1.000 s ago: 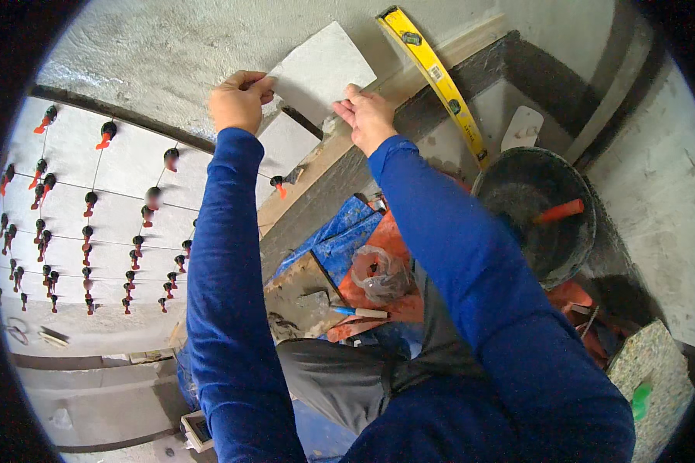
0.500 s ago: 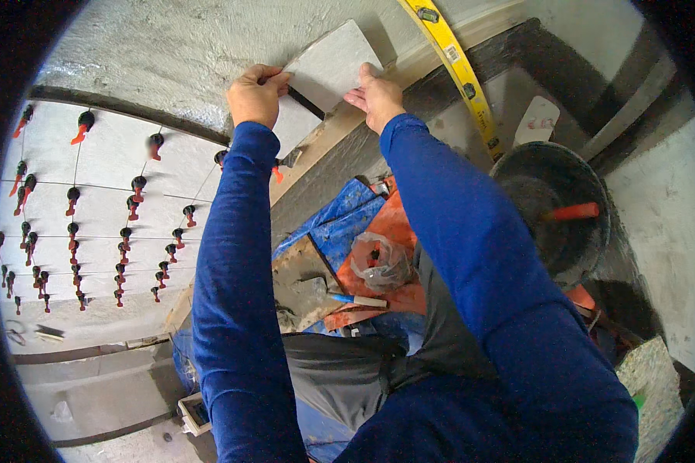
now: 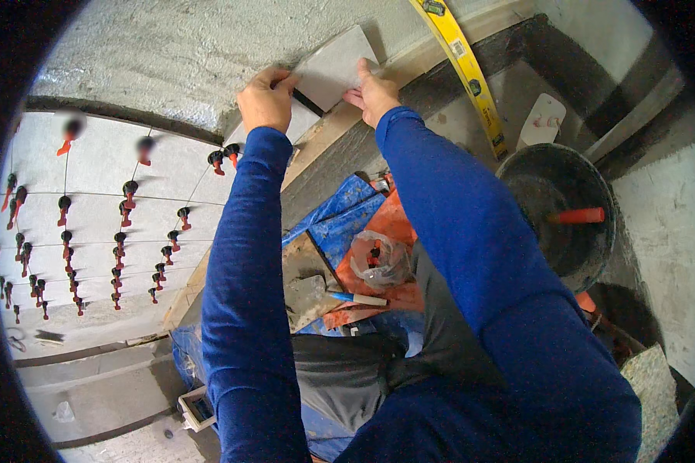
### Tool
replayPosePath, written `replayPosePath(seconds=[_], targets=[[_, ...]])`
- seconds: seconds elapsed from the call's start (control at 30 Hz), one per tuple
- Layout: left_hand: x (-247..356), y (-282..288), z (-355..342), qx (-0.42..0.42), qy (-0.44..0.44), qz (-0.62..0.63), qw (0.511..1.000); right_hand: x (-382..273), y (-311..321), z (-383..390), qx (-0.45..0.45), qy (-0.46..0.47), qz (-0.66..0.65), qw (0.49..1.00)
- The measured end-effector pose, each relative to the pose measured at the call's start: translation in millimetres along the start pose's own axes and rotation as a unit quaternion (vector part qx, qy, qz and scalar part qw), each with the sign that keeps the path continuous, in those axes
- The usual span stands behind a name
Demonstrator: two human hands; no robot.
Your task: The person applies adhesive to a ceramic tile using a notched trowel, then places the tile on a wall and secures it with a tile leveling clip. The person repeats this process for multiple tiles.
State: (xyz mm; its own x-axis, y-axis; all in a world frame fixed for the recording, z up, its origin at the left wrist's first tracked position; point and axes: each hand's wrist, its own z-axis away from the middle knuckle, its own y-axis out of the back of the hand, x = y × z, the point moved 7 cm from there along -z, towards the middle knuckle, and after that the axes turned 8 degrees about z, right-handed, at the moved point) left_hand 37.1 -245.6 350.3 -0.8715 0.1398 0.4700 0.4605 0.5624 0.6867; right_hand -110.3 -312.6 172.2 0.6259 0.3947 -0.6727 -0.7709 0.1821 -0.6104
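Observation:
A pale grey cut tile (image 3: 330, 71) stands against the rough plastered wall, between my two hands. My left hand (image 3: 266, 100) is closed at the tile's left edge, its thumb and fingertips pinching there. Over on the right edge, the thumb of my right hand (image 3: 374, 94) presses the face while the fingers bend round the lower corner. Below the tile a dark gap shows, then another light tile (image 3: 301, 122), partly covered by my left wrist. Black and red levelling clips (image 3: 222, 159) sit at the joint beside my left forearm.
Set tiles (image 3: 93, 166) with rows of clips cover the left side. A yellow spirit level (image 3: 467, 73) leans at the upper right, above a black bucket (image 3: 544, 170) with a red handle inside. A clear plastic bag (image 3: 380, 261) and a blue-and-white marker (image 3: 357, 298) lie near my legs.
The view has shifted slightly. My left hand has moved a little to the right along with the tile's left edge; both hands keep their hold on the tile.

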Motion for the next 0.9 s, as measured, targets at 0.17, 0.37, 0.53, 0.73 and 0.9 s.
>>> replayPosePath(seconds=[0.17, 0.37, 0.53, 0.73, 0.9], targets=[[-14, -4, 2, 0.001, 0.062, 0.050, 0.997, 1, 1, -5, 0.030, 0.001, 0.010, 1.000], [-15, -5, 3, 0.007, 0.055, 0.042, 0.998, 1, 1, -6, 0.050, 0.004, 0.030, 0.998], [-17, -7, 1, 0.015, 0.034, 0.012, 0.999, -1, 7, -15, 0.041, -0.004, 0.077, 0.996], [-16, -6, 7, 0.023, -0.015, -0.045, 0.999, -54, 10, 1, 0.167, 0.299, 0.448, 0.826], [5, -6, 10, 0.020, -0.121, -0.155, 0.980, -58, 3, 13, 0.110, 0.321, 0.435, 0.834]])
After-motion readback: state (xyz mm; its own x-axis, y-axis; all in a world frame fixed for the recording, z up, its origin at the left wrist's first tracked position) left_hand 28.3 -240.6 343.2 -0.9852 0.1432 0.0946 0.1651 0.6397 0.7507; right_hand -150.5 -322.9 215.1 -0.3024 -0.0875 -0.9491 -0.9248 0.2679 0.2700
